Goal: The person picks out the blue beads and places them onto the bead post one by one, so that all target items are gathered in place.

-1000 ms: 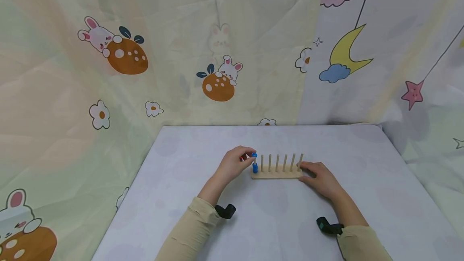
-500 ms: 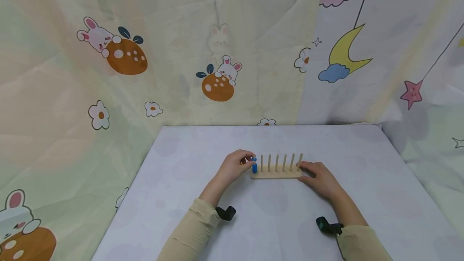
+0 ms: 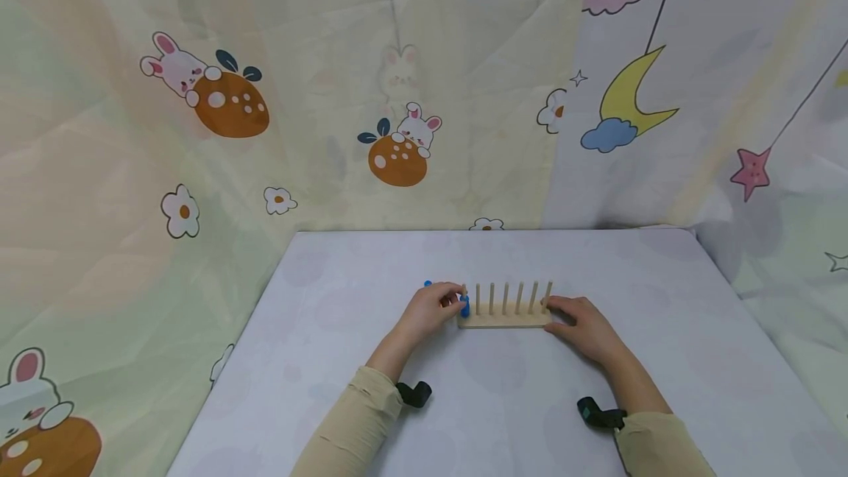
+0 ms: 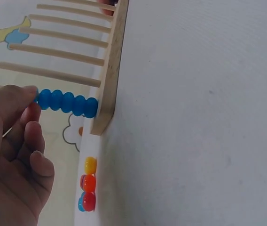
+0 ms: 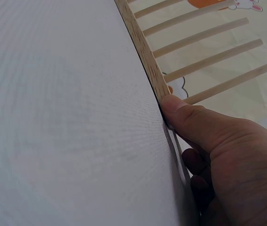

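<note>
A wooden peg rack (image 3: 505,321) with a row of upright pegs stands on the table. Several blue beads (image 4: 67,102) are stacked on its leftmost peg, reaching down to the base. My left hand (image 3: 427,309) is at that peg, thumb and forefinger pinching the topmost blue bead (image 4: 38,98), which is partly hidden by the thumb. The peg's tip sticks out past the fingers. At the other end, my right hand (image 3: 586,322) grips the rack's base, its thumb (image 5: 176,104) pressed on the near edge. The other pegs carry no beads.
Loose beads lie beyond the left hand: a yellow one (image 4: 90,165), an orange one (image 4: 89,183), a red one (image 4: 89,201) and a blue one (image 4: 81,203). A printed curtain (image 3: 331,131) hangs behind the white table (image 3: 503,403).
My left hand has moved down along the leftmost peg, bringing a blue bead from the tip onto the stack. A loose blue bead now shows behind that hand. The right hand stays put.
</note>
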`<control>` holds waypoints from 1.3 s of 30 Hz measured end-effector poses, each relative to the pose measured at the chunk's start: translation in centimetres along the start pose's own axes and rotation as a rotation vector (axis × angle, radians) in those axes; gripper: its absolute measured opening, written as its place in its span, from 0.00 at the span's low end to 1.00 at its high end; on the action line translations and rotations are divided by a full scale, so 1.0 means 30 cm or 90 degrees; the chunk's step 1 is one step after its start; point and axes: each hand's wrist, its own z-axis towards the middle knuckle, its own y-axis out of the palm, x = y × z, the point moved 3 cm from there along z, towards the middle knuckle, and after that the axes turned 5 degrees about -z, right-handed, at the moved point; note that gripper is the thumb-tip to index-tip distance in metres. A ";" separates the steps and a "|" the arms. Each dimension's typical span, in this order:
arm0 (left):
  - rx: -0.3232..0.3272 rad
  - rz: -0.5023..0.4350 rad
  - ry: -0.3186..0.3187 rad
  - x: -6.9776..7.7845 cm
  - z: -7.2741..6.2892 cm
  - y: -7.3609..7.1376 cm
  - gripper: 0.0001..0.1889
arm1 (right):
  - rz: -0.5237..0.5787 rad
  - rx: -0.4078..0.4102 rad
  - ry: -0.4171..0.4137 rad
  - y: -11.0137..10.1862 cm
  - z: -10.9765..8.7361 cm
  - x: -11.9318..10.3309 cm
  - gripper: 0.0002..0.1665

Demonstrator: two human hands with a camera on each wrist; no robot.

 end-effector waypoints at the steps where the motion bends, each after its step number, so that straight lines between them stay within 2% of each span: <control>1: -0.001 0.001 -0.002 -0.002 0.000 0.001 0.15 | 0.000 0.001 0.001 -0.001 0.000 0.000 0.30; 8: -0.001 -0.004 -0.017 -0.026 -0.001 -0.009 0.17 | -0.002 0.000 -0.002 -0.004 -0.002 -0.003 0.31; 12: 0.021 -0.029 -0.078 -0.064 0.005 -0.047 0.16 | -0.002 0.002 -0.004 -0.006 -0.002 -0.006 0.30; 16: 0.040 -0.042 -0.149 -0.123 0.011 -0.091 0.15 | -0.002 0.002 -0.003 -0.004 0.000 -0.004 0.30; 20: 0.039 -0.033 -0.184 -0.174 0.007 -0.124 0.13 | 0.000 0.000 -0.001 -0.002 0.001 -0.001 0.30; 27: 0.011 0.013 -0.172 -0.220 -0.007 -0.132 0.13 | -0.004 0.000 0.002 0.000 0.002 0.002 0.30; 35: -0.007 0.056 -0.151 -0.242 0.002 -0.112 0.14 | 0.003 -0.004 0.006 -0.001 0.002 0.008 0.31; 39: -0.006 0.071 -0.155 -0.246 0.007 -0.102 0.13 | 0.004 -0.007 0.005 0.002 0.001 0.009 0.31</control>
